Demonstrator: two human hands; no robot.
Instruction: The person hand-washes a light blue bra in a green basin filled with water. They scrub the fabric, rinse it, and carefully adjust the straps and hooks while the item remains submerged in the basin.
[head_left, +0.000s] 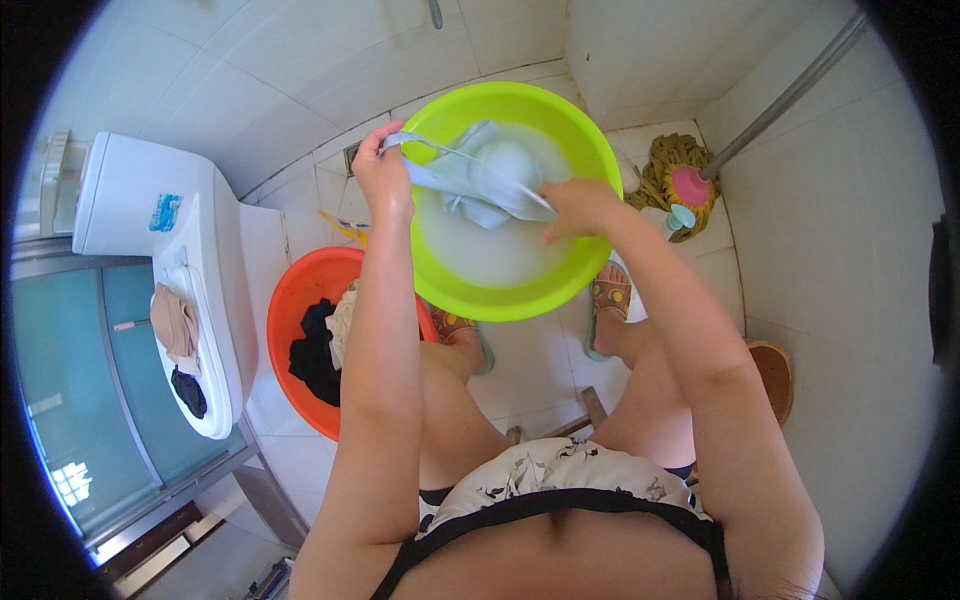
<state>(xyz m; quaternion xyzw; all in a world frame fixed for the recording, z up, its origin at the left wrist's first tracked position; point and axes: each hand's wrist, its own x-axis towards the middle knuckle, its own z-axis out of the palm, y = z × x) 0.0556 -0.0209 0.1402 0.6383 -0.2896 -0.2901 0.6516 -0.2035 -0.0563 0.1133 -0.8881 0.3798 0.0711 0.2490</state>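
Observation:
A lime-green plastic basin (517, 307) stands on the tiled floor, holding cloudy whitish water (495, 259). Stretched above and partly in that water is a pale blue garment (480, 206) with thin straps and a rounded, cup-like part; it looks like a bra. At the basin's upper left rim, my left hand (384, 176) grips one end of it, with a strap looped by the fingers. My right hand (581, 208) holds the opposite end by the right inner wall, where the fingertips partly hide the cloth.
An orange-red basin (285, 341) with dark and cream clothes is at left. Beyond it, a white toilet (217, 405) bears a beige garment (174, 322) and a black cloth (189, 391) on its lid. To the right are a mop (679, 172) and a pump bottle (667, 220).

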